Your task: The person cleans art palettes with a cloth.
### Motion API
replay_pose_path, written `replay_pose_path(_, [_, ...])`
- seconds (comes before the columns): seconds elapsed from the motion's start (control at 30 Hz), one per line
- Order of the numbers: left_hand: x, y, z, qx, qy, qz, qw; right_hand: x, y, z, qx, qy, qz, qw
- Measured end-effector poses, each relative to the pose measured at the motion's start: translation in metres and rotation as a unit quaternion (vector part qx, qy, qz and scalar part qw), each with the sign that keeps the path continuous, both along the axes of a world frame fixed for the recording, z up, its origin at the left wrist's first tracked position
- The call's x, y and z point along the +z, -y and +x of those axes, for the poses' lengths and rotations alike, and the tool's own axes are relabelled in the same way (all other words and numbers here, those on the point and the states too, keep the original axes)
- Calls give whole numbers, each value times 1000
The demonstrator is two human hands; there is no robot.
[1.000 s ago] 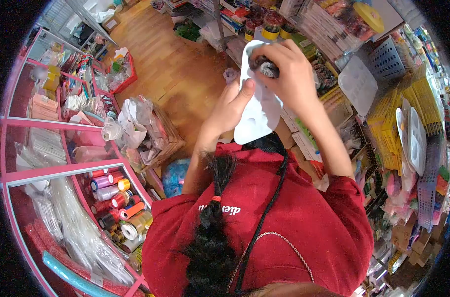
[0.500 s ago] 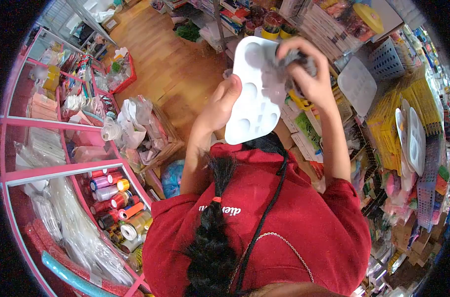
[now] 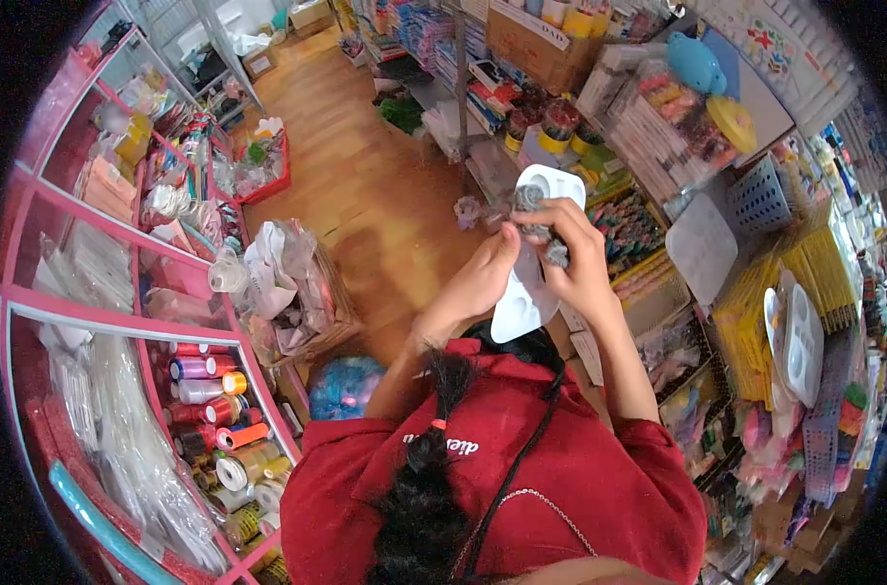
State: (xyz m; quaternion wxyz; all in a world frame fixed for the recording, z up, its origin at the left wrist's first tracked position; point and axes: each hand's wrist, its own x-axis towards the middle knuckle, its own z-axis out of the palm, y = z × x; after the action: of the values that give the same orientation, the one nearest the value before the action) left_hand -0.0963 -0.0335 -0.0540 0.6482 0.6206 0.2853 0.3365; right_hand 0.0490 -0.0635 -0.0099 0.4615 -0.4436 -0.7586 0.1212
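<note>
A white plastic paint palette [image 3: 519, 314] with round wells is held up in front of my chest, tilted and seen nearly edge-on. My left hand [image 3: 482, 275] grips its left side, the thumb toward the top. In my right hand [image 3: 578, 249] is a crumpled grey cloth [image 3: 529, 199], pressed on the palette's upper part, with the fingers curled over it. Part of the cloth also sticks out below these fingers. The two hands are close together, their fingertips almost meeting. The right hand and the cloth hide the middle of the palette.
Pink-framed glass cases [image 3: 121, 249] hold ribbon spools and packets on the left. A basket of plastic bags [image 3: 321, 292] and a red basket [image 3: 268, 171] stand on the wooden floor [image 3: 385, 195]. More white palettes [image 3: 802, 346] and a blue-grey perforated basket [image 3: 758, 200] are among goods on the right.
Both hands and the palette are lower in view. The palette has turned from face-on to nearly edge-on. My right hand has brought the cloth close to my left hand.
</note>
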Motion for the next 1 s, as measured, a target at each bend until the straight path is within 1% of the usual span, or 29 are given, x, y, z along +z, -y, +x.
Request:
replay_pose_path(0.03, [-2,-2,0,-11,-6,-7,1000,-1,4,-1,6,-8,-24,1000])
replay_pose_path(0.1, [-2,-7,2,6,8,18,1000,-5,9,-4,11,-42,-63,997])
replay_pose_path(0.13, [-2,-10,2,16,16,32,999,-4,8,-4,-34,-74,-38,996])
replay_pose_path(0.17, [-13,-13,3,-22,28,-15,999,-1,5,-5,-78,-105,-12,991])
replay_pose_path(0.2, [-9,-9,2,-40,-9,-108,993,3,3,-6,-122,-137,14,983])
replay_pose_path(0.23, [1,-1,4,-10,-16,6,1000,7,-4,-3,-138,-159,42,977])
replay_pose_path(0.27, [2,3,8,13,-1,43,999,0,-14,4,-145,-191,43,970])
replay_pose_path(0.33, [4,10,16,62,23,119,991,2,-16,-5,-153,-160,64,973])
replay_pose_path(0.37, [4,6,15,49,44,99,993,1,-14,-16,-152,-173,77,970])
replay_pose_path(0.4, [2,1,14,37,66,79,994,-3,-8,-19,-139,-124,82,979])
replay_pose_path(0.43, [-2,-7,12,-1,111,43,993,-5,-3,-25,-125,-122,75,982])
replay_pose_path(0.53, [7,0,7,40,91,-1,995,-16,3,-33,-114,-116,83,983])
replay_pose_path(0.57, [11,2,10,68,110,8,992,-23,4,-36,-116,-132,76,981])
replay_pose_path(0.6, [2,-5,8,51,128,-39,990,-31,4,-37,-120,-143,64,980])
replay_pose_path(0.67, [-26,-24,3,18,165,-133,977,-43,9,-39,-100,-106,70,987])
replay_pose_path(0.7, [-14,-24,5,42,183,-111,976,-47,10,-42,-94,-118,42,988])
replay_pose_path(0.73, [-15,-26,6,55,169,-83,980,-48,10,-43,-88,-129,13,988])
replay_pose_path(0.8, [-16,-26,9,83,140,-29,986,-38,3,-34,-93,-104,51,989])
replay_pose_path(0.87, [-5,-16,13,40,138,8,990,-26,-10,-26,-144,-124,124,974])
replay_pose_path(0.93, [0,-10,19,54,134,86,986,-8,-18,-27,-195,-190,107,956])
replay_pose_path(0.97, [1,-9,20,66,137,78,985,-11,-19,-30,-186,-195,111,957])
replay_pose_path(1.0, [0,-13,17,65,153,36,985,-14,-19,-33,-177,-200,114,957])
